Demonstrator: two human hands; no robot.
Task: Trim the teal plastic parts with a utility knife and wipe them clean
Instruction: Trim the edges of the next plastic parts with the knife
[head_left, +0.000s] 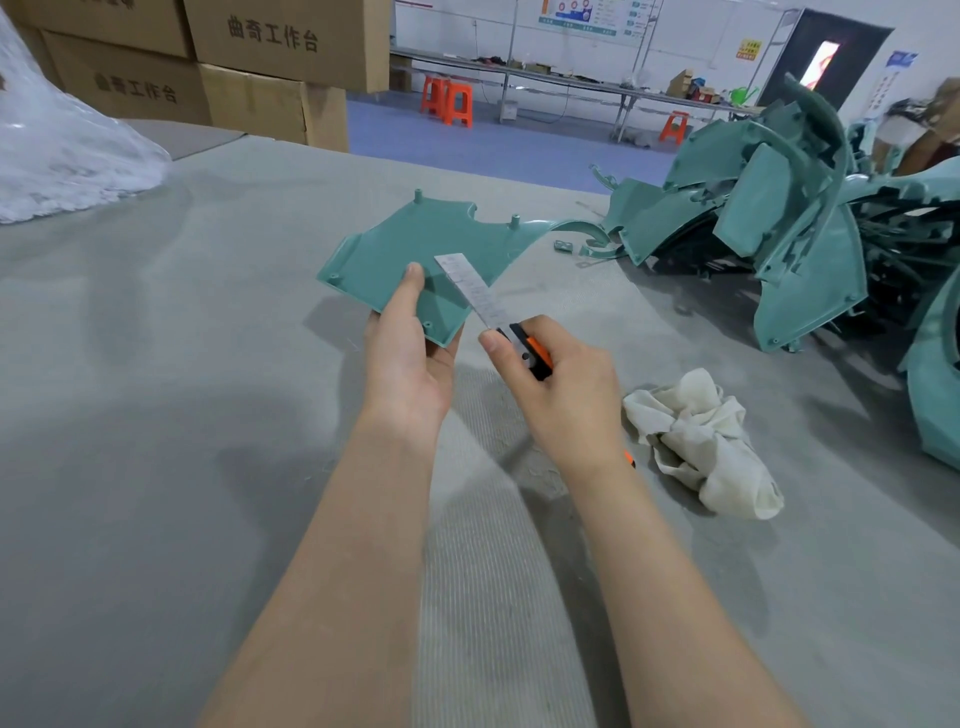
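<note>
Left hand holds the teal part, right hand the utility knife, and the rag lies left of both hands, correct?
No. The head view shows the white rag lying right of both hands. The left hand does hold the teal part, the right hand the utility knife.

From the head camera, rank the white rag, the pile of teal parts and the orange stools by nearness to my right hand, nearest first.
From the right hand:
1. The white rag, on the table just to its right.
2. The pile of teal parts, farther back on the table's right side.
3. The orange stools, across the room beyond the table's far edge.
</note>
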